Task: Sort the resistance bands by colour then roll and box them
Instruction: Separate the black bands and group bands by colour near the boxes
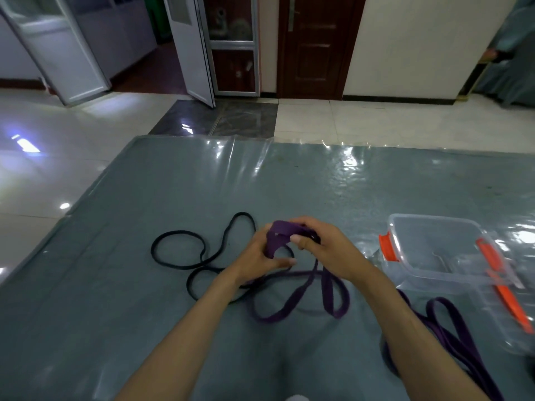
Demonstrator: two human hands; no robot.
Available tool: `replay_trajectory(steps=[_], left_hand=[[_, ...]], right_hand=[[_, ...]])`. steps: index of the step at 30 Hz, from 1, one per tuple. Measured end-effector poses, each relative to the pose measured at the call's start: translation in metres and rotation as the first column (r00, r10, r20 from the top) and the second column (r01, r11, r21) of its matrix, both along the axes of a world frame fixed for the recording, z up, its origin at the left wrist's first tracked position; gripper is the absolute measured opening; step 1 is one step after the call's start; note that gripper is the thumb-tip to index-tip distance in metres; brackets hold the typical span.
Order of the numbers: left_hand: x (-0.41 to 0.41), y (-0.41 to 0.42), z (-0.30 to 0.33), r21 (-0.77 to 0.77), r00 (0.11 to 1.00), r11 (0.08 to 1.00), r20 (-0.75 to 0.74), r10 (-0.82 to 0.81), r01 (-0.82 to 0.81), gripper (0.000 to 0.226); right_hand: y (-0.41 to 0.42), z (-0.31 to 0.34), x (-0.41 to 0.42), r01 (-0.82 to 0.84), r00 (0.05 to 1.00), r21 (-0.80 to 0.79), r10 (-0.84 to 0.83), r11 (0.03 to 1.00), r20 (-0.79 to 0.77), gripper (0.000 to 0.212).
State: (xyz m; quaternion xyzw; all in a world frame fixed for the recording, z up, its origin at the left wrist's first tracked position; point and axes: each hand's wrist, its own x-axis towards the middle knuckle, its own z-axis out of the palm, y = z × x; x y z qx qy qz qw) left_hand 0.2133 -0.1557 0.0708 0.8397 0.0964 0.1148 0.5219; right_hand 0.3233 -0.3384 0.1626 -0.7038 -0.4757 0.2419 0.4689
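Note:
Both hands meet over the middle of the grey-green mat (121,285). My left hand (260,256) and my right hand (321,246) grip one end of a purple resistance band (301,302), wound into a small coil between my fingers. The rest of that band trails in loops on the mat below my hands. A thin black band (176,250) lies in loose loops to the left. A second purple band (451,325) lies at the lower right, partly hidden by my right forearm. A clear plastic box (434,250) with orange clips stands open at the right.
The box's clear lid with an orange latch (503,299) lies just right of the box. The mat has a glossy plastic cover. Tiled floor (58,157) surrounds it, with doors at the back and a person (515,47) at the far right edge.

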Motion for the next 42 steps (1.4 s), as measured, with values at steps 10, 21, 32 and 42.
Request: replay_trajectory(steps=[10, 21, 32, 42], left_hand=[[-0.005, -0.09, 0.044, -0.308, 0.998, 0.95, 0.035, -0.053, 0.061, 0.094], [0.015, -0.111, 0.031, -0.251, 0.998, 0.967, -0.042, 0.039, -0.049, 0.037], [0.005, -0.079, 0.046, 0.291, 0.988, 0.953, -0.152, -0.036, 0.079, 0.061], [0.041, -0.144, 0.102, 0.506, 0.962, 0.821, -0.196, -0.19, 0.265, 0.033]], right_hand=[[-0.004, 0.046, -0.011, 0.362, 0.905, 0.333, -0.243, 0.871, -0.349, 0.029], [-0.02, 0.042, -0.007, 0.652, 0.69, 0.344, -0.341, 0.676, -0.638, 0.047], [-0.145, -0.063, 0.033, 0.836, 0.379, -0.039, -0.629, 0.547, -0.679, 0.033], [-0.226, -0.092, 0.07, 0.268, 0.902, -0.451, -0.386, 0.851, -0.192, 0.075]])
